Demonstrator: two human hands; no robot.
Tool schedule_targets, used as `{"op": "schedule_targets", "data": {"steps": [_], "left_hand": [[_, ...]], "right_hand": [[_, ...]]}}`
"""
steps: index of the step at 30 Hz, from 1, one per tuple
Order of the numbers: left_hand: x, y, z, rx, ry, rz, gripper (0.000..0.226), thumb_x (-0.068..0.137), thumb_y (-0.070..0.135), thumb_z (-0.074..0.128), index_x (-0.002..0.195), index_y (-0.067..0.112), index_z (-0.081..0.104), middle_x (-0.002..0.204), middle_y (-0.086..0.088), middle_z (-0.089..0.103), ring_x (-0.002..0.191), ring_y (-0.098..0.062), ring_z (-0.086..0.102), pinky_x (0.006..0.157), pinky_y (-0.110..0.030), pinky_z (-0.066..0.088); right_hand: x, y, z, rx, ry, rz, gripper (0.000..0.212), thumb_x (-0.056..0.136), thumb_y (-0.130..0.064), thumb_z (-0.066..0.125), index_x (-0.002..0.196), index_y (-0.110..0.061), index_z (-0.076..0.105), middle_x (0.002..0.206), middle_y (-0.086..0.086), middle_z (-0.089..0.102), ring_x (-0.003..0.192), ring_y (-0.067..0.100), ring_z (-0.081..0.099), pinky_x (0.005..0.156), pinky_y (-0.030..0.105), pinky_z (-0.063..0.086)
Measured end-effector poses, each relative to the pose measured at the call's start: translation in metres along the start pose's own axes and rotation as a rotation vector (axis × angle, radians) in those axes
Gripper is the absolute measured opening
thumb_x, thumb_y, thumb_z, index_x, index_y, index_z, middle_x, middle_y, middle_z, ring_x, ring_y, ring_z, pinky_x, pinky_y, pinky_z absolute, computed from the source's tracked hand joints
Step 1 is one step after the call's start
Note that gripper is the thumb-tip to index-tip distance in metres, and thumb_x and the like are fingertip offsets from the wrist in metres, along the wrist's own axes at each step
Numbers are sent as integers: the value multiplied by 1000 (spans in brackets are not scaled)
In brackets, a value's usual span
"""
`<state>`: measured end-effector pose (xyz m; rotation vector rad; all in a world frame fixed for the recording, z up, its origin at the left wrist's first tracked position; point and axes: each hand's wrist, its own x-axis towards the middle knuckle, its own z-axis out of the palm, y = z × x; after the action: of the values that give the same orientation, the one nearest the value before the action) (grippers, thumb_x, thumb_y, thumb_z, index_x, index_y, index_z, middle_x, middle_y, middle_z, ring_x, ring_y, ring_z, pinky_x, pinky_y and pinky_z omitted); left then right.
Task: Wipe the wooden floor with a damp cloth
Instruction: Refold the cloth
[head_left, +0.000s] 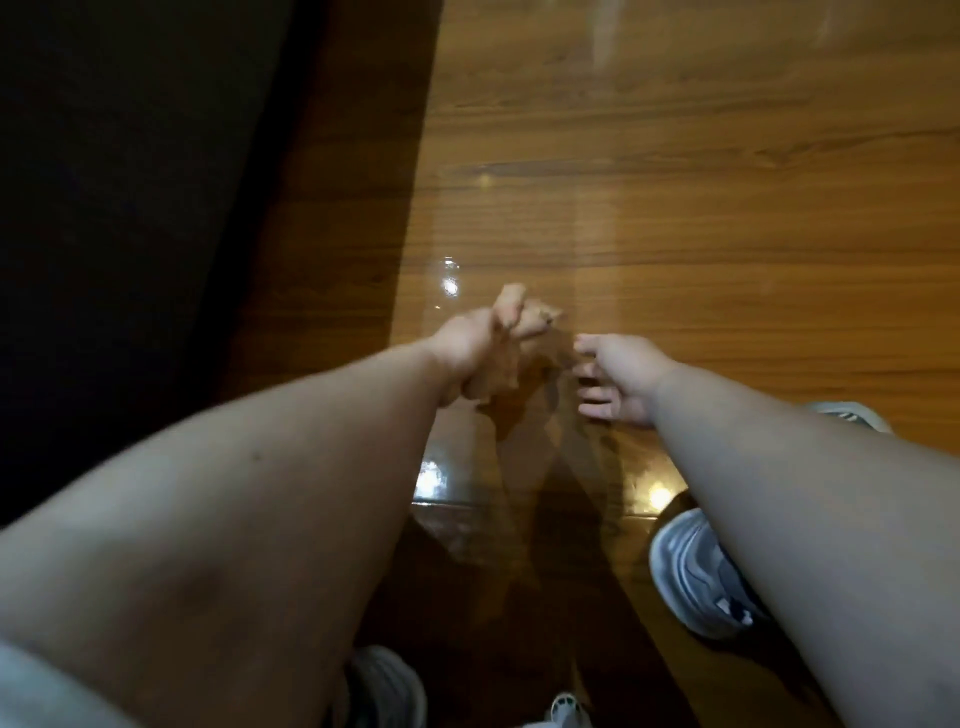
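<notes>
Below me lies the glossy wooden floor (701, 182), its planks shining with reflections. My left hand (462, 353) grips a crumpled tan cloth (506, 332), which bunches out above and below the fist, held above the floor. My right hand (621, 376) hovers just right of the cloth with its fingers spread and relaxed, holding nothing. Both arms reach forward from the bottom of the view. The image is slightly blurred around the hands.
A dark, shadowed mass (130, 182) fills the left side beside the floor. My grey shoes show at the right (696, 577) and at the bottom (384, 686). Another grey shoe tip (852, 413) peeks out behind my right forearm.
</notes>
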<state>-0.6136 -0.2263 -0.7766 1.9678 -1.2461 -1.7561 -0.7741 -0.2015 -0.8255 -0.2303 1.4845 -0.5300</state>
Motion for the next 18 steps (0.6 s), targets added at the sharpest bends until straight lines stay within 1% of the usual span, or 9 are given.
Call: {"op": "schedule_targets", "data": {"steps": [1, 2, 4, 6, 8, 11, 13, 16, 18], "left_hand": [[-8, 14, -1, -119, -14, -36, 27, 99, 19, 37, 88, 10, 60, 71, -7, 71, 71, -24, 68, 58, -27, 53], [-11, 28, -1, -208, -27, -40, 25, 99, 21, 37, 90, 12, 59, 79, -9, 72, 78, -25, 68, 63, -30, 54], [-17, 45, -2, -325, -69, -35, 25, 100, 27, 39, 106, 12, 59, 100, -12, 70, 92, -25, 68, 70, -32, 55], [-20, 49, -9, -310, -75, 23, 32, 98, 37, 46, 114, 14, 60, 107, -10, 70, 97, -22, 68, 76, -33, 56], [-21, 48, -16, -256, -115, 69, 36, 91, 45, 59, 114, 18, 63, 105, -4, 71, 96, -16, 69, 80, -30, 56], [-15, 43, -34, -274, -134, 84, 28, 89, 26, 66, 113, 12, 64, 101, -3, 72, 95, -13, 69, 82, -25, 56], [1, 45, -34, -238, -105, 86, 13, 91, 13, 59, 103, 11, 63, 97, -5, 70, 90, -14, 69, 76, -25, 57], [32, 43, -29, -249, -106, 89, 14, 95, 6, 49, 91, 16, 58, 85, -2, 67, 74, -13, 67, 61, -24, 56], [51, 39, -26, -227, -119, 63, 14, 97, 7, 47, 96, 15, 59, 88, -3, 68, 76, -14, 68, 64, -25, 58]], "right_hand": [[-8, 1, 2, 55, -35, 36, 35, 99, -32, 44, 133, -24, 48, 144, 12, 44, 131, 34, 41, 103, 46, 37], [-16, -2, 3, 101, -55, 37, 33, 98, -36, 45, 128, -23, 51, 139, 14, 48, 126, 35, 46, 101, 45, 37], [-29, -10, 9, 169, -64, -2, 25, 96, -41, 44, 112, -26, 56, 126, 8, 57, 115, 30, 53, 97, 42, 35], [-40, -23, 20, 153, -63, -92, 22, 94, -39, 46, 103, -25, 61, 115, 2, 65, 109, 24, 60, 93, 40, 35], [-47, -34, 27, 171, -47, -134, 18, 91, -35, 52, 93, -22, 65, 98, 1, 70, 95, 20, 65, 89, 36, 45], [-52, -47, 45, 235, -66, -130, 18, 94, -28, 54, 89, -14, 64, 68, 3, 71, 63, 14, 68, 62, 27, 57], [-42, -56, 49, 264, -61, -161, 13, 95, -18, 54, 85, -14, 62, 56, 1, 68, 53, 12, 66, 57, 25, 56], [-8, -64, 45, 211, 43, -292, 21, 89, -1, 55, 94, -22, 58, 77, 0, 69, 74, 13, 63, 61, 27, 52], [12, -70, 36, 143, 136, -317, 25, 88, 0, 58, 95, -24, 58, 92, 2, 67, 80, 15, 64, 56, 25, 50]]}}
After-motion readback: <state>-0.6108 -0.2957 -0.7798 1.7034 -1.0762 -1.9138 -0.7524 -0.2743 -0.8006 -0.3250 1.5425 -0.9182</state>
